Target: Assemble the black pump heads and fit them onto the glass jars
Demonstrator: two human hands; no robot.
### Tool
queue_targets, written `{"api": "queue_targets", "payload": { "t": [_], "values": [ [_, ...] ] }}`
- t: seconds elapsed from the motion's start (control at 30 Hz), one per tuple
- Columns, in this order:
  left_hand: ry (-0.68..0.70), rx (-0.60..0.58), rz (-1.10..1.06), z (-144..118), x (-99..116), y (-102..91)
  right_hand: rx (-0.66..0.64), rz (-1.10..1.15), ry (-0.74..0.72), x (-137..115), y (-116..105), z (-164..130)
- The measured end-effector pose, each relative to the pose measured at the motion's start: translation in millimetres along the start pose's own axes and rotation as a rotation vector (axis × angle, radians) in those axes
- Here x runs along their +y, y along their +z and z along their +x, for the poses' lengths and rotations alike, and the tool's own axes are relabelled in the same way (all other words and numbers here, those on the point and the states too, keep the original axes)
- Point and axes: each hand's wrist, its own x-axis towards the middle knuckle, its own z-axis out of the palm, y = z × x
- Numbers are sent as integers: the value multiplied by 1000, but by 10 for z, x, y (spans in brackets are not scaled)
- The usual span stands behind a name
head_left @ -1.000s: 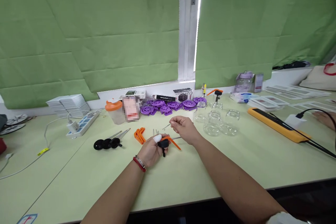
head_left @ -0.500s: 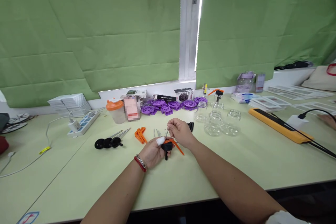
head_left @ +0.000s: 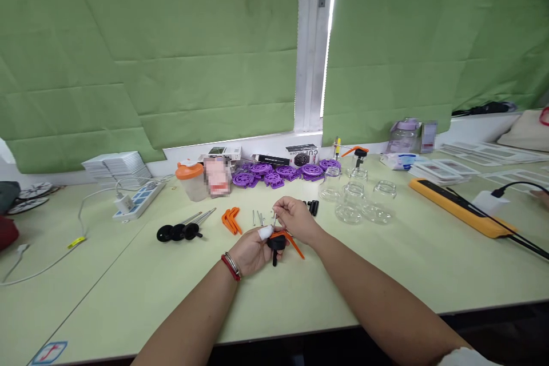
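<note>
My left hand (head_left: 249, 256) is closed around a black round pump cap (head_left: 275, 245) whose short stem points down. An orange lever (head_left: 295, 246) sits across the cap's top and slants down to the right. A white wrap covers the left thumb. Between thumb and fingertips, my right hand (head_left: 295, 218) pinches a thin metal pin (head_left: 274, 219), held upright over the cap. The pin's lower end is hard to make out. Loose metal pins (head_left: 261, 219) lie just beyond the hands. Left of them are orange levers (head_left: 231, 221) and black caps (head_left: 191, 232) with thin metal rods.
Several clear glass jars (head_left: 349, 213) and small black cylinders (head_left: 314, 207) stand or lie to the right. Behind are purple plastic parts (head_left: 274, 176) and an orange-lidded cup (head_left: 191, 183). A power strip (head_left: 141, 200) lies left, a yellow-black device (head_left: 454, 209) right.
The view has shifted slightly, moving everything a little to the right. Both hands keep their grips, and the pin now looks more upright over the cap.
</note>
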Motion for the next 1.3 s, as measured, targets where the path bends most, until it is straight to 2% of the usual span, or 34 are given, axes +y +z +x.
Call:
{"api": "queue_targets", "payload": {
  "t": [0.2, 0.4, 0.6, 0.83, 0.9, 1.07, 1.13, 1.2, 1.3],
  "values": [
    [-25, -5, 0, 3, 22, 2, 72, -113, -4, 10, 31, -23],
    [-24, -28, 29, -4, 14, -3, 35, -236, -89, -35, 23, -57],
    [7, -17, -25, -25, 72, 27, 14, -213, -42, -103, -49, -54],
    [26, 2, -8, -16, 41, 3, -219, -204, 28, -82, -6, -98],
    [30, 28, -23, -4, 49, 2, -243, -221, -13, -85, -15, -103],
    [72, 153, -103, 42, 104, -12, -311, -379, -282, -119, -45, -99],
    [106, 184, -147, 54, 117, -29, -330, -436, -313, -127, -41, -100],
    [122, 174, -162, 56, 121, -46, -332, -468, -324, -135, -34, -105],
    [84, 88, -124, 35, 117, -72, -387, -458, -347, -157, -45, -113]
  ]
}}
